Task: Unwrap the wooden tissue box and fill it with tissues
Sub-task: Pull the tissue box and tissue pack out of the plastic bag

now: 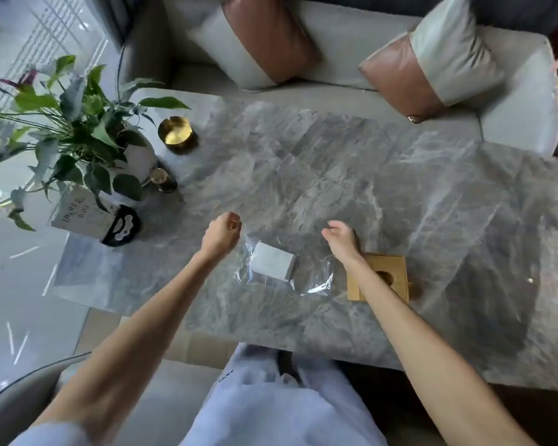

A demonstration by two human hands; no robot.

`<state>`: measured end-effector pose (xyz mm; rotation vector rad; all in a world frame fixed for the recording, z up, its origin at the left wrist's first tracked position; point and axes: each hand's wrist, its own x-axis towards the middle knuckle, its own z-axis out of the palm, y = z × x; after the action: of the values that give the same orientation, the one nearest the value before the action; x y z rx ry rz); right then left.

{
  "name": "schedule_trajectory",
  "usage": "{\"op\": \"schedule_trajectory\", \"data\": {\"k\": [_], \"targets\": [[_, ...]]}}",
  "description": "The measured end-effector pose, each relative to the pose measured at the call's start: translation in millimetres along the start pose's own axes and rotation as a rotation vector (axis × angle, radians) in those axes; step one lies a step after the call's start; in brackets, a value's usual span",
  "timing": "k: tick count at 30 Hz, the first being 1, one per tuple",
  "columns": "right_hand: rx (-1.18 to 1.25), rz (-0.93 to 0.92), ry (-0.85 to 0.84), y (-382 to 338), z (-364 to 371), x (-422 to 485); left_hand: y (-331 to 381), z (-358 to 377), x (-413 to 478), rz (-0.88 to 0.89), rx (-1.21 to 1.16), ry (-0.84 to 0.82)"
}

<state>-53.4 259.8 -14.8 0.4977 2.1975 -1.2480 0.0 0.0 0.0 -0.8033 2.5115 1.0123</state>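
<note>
A white stack of tissues (pixel 274 264) lies inside a clear plastic wrap (pixel 316 278) on the grey marble table (pixel 335 175). My left hand (pixel 221 235) hovers at the wrap's upper left corner with its fingers curled; whether it pinches the plastic I cannot tell. My right hand (pixel 343 239) is above the wrap's right side, fingers loosely apart and holding nothing. The wooden tissue box (pixel 388 276), square with a round hole in its top, sits on the table just right of the wrap, partly hidden under my right forearm.
A potted plant (pixel 78 130) in a white pot stands at the table's left end, with a gold bowl (pixel 176 135), a small dark jar (pixel 163 181) and a card stand (pixel 87 217) around it. A sofa with two cushions (pixel 264 40) lies beyond the far edge.
</note>
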Motion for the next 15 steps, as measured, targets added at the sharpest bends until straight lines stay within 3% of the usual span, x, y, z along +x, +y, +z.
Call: {"op": "schedule_trajectory", "data": {"k": [3,6,11,15], "targets": [[0.006,0.239,0.109,17.5,13.9,24.1,-9.4,20.9,31.5,-0.150,0.051,-0.121],[0.164,0.429,0.096,43.5,22.3,37.8,-23.0,38.3,51.1,-0.277,-0.103,-0.278],[0.342,0.434,0.141,60.6,28.5,48.3,-38.7,48.4,72.2,-0.364,-0.494,-0.223],[0.565,0.368,0.090,55.6,27.7,45.7,-44.6,46.1,75.4,-0.267,-0.636,-0.215]]}}
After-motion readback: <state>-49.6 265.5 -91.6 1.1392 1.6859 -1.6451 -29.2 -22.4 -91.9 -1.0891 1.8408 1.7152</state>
